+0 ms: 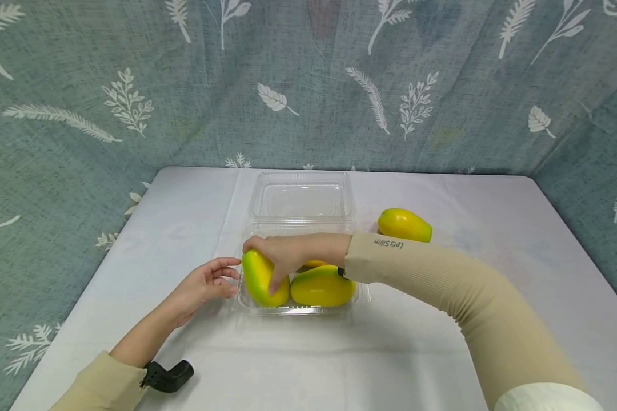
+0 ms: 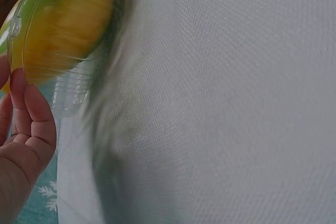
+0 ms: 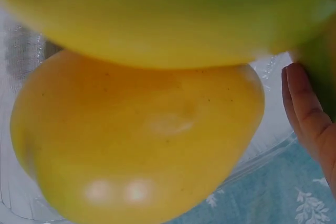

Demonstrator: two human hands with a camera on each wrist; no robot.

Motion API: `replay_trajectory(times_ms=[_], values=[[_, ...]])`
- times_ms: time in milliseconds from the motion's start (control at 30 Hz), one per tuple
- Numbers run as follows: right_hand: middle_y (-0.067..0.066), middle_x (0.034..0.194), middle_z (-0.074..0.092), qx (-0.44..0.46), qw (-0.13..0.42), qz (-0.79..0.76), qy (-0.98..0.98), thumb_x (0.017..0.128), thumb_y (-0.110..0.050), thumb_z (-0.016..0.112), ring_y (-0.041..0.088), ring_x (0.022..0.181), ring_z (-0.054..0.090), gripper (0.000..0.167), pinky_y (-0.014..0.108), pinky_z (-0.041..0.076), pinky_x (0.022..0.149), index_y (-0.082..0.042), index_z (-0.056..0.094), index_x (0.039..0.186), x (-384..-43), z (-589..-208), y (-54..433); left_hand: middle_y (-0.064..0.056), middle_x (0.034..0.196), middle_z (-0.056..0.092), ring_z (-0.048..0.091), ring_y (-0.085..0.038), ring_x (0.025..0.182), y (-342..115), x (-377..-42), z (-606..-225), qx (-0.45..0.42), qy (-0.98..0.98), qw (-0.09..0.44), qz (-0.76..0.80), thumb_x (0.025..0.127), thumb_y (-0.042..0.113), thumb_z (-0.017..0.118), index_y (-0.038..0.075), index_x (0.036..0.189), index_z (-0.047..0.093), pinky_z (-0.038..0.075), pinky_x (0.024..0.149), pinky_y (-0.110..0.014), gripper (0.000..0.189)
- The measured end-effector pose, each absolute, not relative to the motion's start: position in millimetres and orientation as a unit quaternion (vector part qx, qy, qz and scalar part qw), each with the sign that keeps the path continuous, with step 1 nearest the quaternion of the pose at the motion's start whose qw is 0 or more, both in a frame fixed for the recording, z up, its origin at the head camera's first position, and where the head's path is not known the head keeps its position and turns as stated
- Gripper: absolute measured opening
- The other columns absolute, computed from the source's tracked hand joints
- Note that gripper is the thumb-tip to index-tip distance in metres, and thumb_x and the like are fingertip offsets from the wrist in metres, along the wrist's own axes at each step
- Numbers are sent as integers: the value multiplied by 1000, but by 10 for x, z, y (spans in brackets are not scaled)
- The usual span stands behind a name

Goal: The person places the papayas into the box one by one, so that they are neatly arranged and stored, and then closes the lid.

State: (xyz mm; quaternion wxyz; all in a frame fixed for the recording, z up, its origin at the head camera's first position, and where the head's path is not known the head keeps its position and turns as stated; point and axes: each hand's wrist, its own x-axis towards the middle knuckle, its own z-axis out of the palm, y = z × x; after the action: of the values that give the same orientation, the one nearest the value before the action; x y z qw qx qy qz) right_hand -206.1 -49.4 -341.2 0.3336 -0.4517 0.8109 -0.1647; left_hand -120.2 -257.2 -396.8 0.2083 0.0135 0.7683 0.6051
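Observation:
A clear plastic clamshell box (image 1: pixel 300 311) lies with its lid folded back, holding yellow-green mangoes. My right hand (image 1: pixel 280 257) reaches across and grips the mango (image 1: pixel 259 279) at the box's left end, thumb on its near side. Beside that one lies a second mango (image 1: pixel 323 286); another mango (image 1: pixel 316 264) behind is mostly hidden by my right wrist. At the box's left side is my left hand (image 1: pixel 208 285), fingers loosely bent, fingertips touching the box rim. In the left wrist view the gripped mango (image 2: pixel 68 24) shows through the clear wall.
One more mango (image 1: pixel 405 225) sits on the white tablecloth (image 1: pixel 442 342), right of the box and behind my right forearm. The open lid (image 1: pixel 302 197) extends toward the back. A leaf-patterned curtain (image 1: pixel 308 85) hangs behind the table.

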Motion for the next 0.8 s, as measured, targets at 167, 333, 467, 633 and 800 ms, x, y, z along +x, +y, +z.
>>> replay_trajectory(times_ms=[167, 333, 467, 633, 800], values=[[2, 112, 49, -441, 329, -180, 815, 73, -24, 77, 14, 99, 48, 79, 20, 41, 86, -15, 27, 133, -2085, -3418, -476, -9, 106, 47, 52, -10, 77, -2570, -1199, -3965, 14, 767, 211, 606, 84, 8, 62, -5, 134, 32, 48, 76, -20, 59], [2, 108, 50, -423, 335, -204, 817, 74, -25, 76, 14, 95, 49, 70, 20, 43, 81, -16, 31, 128, -2094, -3409, -473, -9, 106, 47, 53, -10, 77, -2573, -1196, -3959, 14, 769, 211, 603, 84, 9, 63, -5, 134, 32, 47, 76, -20, 60], [1, 109, 50, -420, 337, -208, 817, 76, -24, 75, 14, 96, 49, 69, 20, 43, 80, -16, 31, 129, -2102, -3389, -476, -9, 106, 47, 53, -11, 78, -2576, -1193, -3955, 13, 770, 210, 602, 83, 10, 64, -4, 134, 32, 48, 76, -20, 62], [3, 114, 49, -444, 297, -205, 820, 76, -19, 74, 15, 100, 47, 69, 22, 41, 85, -13, 31, 130, -2146, -3352, -489, -9, 106, 47, 53, -10, 77, -2577, -1191, -3957, 15, 767, 211, 606, 84, 9, 63, -5, 134, 32, 48, 76, -20, 61], [6, 119, 43, -454, 249, -179, 837, 76, -15, 74, 17, 103, 44, 70, 26, 42, 86, -17, 32, 132, -2201, -3301, -512, -9, 107, 47, 52, -10, 77, -2573, -1196, -3951, 19, 766, 210, 607, 84, 8, 63, -5, 134, 32, 48, 76, -20, 61]])
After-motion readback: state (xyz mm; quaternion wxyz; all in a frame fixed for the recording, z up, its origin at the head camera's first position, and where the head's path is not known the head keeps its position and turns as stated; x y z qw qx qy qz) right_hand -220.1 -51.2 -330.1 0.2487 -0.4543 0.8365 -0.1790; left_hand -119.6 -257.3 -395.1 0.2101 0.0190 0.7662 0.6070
